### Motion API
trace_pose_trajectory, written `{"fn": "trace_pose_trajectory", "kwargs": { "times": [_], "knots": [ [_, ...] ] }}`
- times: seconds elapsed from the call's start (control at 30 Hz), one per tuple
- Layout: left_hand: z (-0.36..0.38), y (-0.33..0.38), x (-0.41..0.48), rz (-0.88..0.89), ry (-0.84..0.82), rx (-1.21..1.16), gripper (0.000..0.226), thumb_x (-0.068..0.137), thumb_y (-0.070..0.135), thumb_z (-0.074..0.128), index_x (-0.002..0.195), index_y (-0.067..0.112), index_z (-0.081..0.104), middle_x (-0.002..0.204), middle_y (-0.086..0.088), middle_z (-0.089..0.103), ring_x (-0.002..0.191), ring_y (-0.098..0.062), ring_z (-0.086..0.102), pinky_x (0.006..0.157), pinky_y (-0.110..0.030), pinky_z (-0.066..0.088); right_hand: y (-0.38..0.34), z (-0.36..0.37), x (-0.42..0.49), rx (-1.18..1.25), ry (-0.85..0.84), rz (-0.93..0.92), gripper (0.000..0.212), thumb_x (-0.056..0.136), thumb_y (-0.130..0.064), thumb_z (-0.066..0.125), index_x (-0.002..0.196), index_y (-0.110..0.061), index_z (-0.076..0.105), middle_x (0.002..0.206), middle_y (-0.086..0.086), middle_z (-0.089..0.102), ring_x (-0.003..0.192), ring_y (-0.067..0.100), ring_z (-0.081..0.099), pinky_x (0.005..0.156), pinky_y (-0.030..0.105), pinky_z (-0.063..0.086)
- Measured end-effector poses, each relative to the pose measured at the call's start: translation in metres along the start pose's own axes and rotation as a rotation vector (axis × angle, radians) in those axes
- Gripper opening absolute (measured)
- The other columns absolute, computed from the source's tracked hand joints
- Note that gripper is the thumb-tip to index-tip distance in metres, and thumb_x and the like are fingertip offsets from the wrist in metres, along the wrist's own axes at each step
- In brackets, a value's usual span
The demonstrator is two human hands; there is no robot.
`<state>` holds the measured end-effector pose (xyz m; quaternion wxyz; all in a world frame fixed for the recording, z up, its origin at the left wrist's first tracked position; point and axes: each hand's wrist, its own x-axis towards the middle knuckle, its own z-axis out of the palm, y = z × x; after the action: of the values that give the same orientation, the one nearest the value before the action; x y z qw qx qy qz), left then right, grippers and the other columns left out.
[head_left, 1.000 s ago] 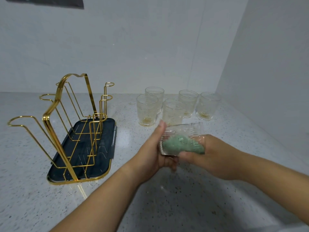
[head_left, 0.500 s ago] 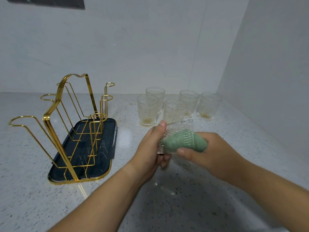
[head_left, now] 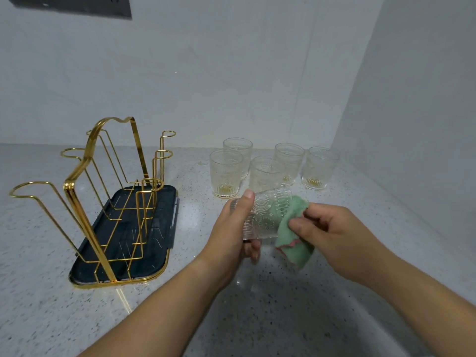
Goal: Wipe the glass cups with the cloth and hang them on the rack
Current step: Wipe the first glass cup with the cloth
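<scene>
Six embossed glass cups are in view, none of them on the rack. At far left a gold wire cup rack (head_left: pixel 103 191) stands upright on a dark drip tray (head_left: pixel 157 264) with a gold rim, its looped pegs all bare, on a speckled stone countertop (head_left: pixel 38 292). Further right, the left hand (head_left: pixel 231 235) grips one patterned glass cup (head_left: pixel 262 217) on its side above the counter, thumb over the top and fingers curled beneath, mouth turned toward the right. Behind it, near the back wall, five more glass cups (head_left: pixel 226 173) stand upright in a loose cluster. Just right of the held cup, a green cloth (head_left: pixel 293 238) with a pink-stitched edge touches the cup's mouth end and hangs down below it. The right hand (head_left: pixel 332 233) pinches that cloth between thumb and curled fingers.
</scene>
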<state>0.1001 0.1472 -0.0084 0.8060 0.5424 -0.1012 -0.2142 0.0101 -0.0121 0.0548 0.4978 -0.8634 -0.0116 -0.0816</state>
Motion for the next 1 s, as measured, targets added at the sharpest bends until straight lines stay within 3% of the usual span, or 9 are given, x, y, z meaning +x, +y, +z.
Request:
{"fn": "trace_pose_trajectory", "kwargs": {
  "times": [0.2,0.37,0.43,0.53,0.6,0.67,0.77,0.87,1.0],
  "knots": [
    [0.001,-0.003,0.001,-0.008,0.003,0.044,0.087,0.084,0.077,0.05,0.126,0.001,0.053,0.057,-0.001,0.052,0.043,-0.017,0.044,0.044,-0.025,0.035,-0.002,0.02,0.005,0.034,0.097,-0.103,0.024,0.098,-0.012,0.06,0.081,-0.026,0.067,0.066,-0.019,0.072,0.059,-0.005,0.067,0.054,0.01,0.05],
    [0.004,0.002,-0.007,0.165,0.013,0.069,0.032,0.1,0.054,0.054,0.105,0.023,0.05,0.071,-0.002,0.057,0.05,-0.014,0.049,0.045,-0.027,0.035,-0.007,0.026,0.014,0.104,0.13,-0.026,0.032,0.105,-0.025,0.048,0.081,-0.013,0.065,0.062,-0.01,0.07,0.054,0.0,0.064,0.052,0.014,0.049],
    [0.001,0.001,-0.008,0.322,0.023,0.271,0.017,0.103,0.043,0.059,0.109,0.031,0.048,0.085,0.001,0.064,0.063,-0.01,0.059,0.054,-0.027,0.047,-0.011,0.023,0.022,0.163,0.18,0.05,0.04,0.105,-0.034,0.049,0.084,-0.007,0.07,0.072,0.004,0.076,0.064,0.013,0.071,0.063,0.026,0.057],
    [-0.004,-0.007,-0.009,0.47,0.046,0.551,0.035,0.089,0.06,0.061,0.116,0.05,0.042,0.106,0.01,0.068,0.093,-0.009,0.07,0.08,-0.031,0.058,-0.013,0.013,0.032,0.33,0.147,0.175,0.042,0.104,-0.036,0.053,0.087,-0.006,0.076,0.085,0.014,0.079,0.081,0.03,0.075,0.082,0.04,0.059],
    [-0.002,-0.009,-0.01,0.495,0.054,0.525,0.035,0.087,0.064,0.057,0.114,0.048,0.043,0.1,0.017,0.069,0.088,-0.005,0.069,0.076,-0.03,0.058,-0.014,0.012,0.032,0.295,0.117,0.135,0.045,0.104,-0.041,0.052,0.091,-0.006,0.076,0.091,0.017,0.078,0.088,0.036,0.075,0.086,0.044,0.058],
    [0.004,-0.004,-0.013,0.43,0.067,0.367,0.026,0.094,0.058,0.057,0.107,0.038,0.048,0.082,0.014,0.069,0.068,-0.005,0.064,0.058,-0.025,0.05,-0.011,0.019,0.026,0.175,0.145,0.05,0.048,0.105,-0.045,0.048,0.089,-0.007,0.072,0.085,0.011,0.077,0.081,0.03,0.075,0.077,0.041,0.061],
    [0.006,0.007,-0.011,0.079,0.05,0.025,0.04,0.098,0.062,0.054,0.1,0.022,0.052,0.062,0.002,0.055,0.045,-0.011,0.044,0.044,-0.022,0.028,-0.004,0.035,0.008,0.071,0.167,-0.076,0.031,0.106,-0.029,0.048,0.081,-0.017,0.062,0.062,-0.005,0.067,0.052,0.011,0.063,0.048,0.024,0.05],
    [0.001,0.013,-0.01,-0.23,-0.039,-0.127,0.049,0.096,0.067,0.053,0.1,0.018,0.062,0.063,0.0,0.052,0.04,-0.008,0.035,0.042,-0.016,0.017,0.02,0.038,0.003,-0.158,0.124,-0.19,0.024,0.1,-0.039,0.051,0.081,-0.027,0.058,0.068,-0.004,0.061,0.059,0.009,0.059,0.052,0.021,0.045],
    [0.005,0.009,-0.01,-0.126,-0.047,0.019,0.049,0.099,0.067,0.048,0.102,0.018,0.053,0.061,0.001,0.051,0.041,-0.01,0.037,0.044,-0.021,0.025,0.024,0.033,0.003,-0.003,0.17,-0.099,0.029,0.105,-0.029,0.05,0.081,-0.021,0.064,0.07,-0.008,0.068,0.062,0.002,0.063,0.056,0.016,0.049]
  ]
}}
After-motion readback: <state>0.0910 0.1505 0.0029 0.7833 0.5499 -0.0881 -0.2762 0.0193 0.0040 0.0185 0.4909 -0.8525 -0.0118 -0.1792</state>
